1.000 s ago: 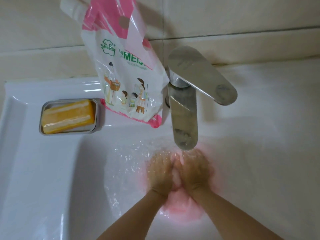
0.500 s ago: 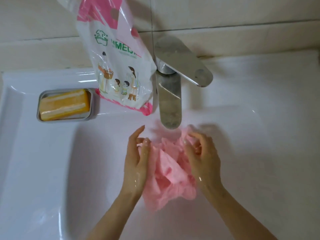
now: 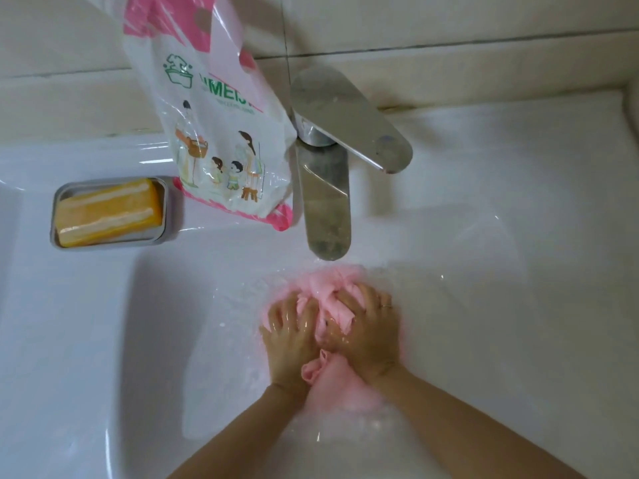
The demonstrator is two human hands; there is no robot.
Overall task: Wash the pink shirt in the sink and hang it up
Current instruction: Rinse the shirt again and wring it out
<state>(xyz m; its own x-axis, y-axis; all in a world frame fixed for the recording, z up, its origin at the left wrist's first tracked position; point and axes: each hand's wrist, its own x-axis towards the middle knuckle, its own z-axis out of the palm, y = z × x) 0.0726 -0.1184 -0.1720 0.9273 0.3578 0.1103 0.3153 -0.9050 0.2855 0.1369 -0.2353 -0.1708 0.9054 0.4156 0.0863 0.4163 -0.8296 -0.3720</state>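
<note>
While the shirt (image 3: 328, 378) lies bunched in the water-filled sink (image 3: 173, 340) below the tap (image 3: 326, 202), knead it evenly, turning fresh folds upward. Your left hand (image 3: 290, 333) and right hand (image 3: 366, 333) grip it, fingers slightly spread and curled into the cloth. The wad's long axis runs from tap to you; collar direction cannot be told.
</note>
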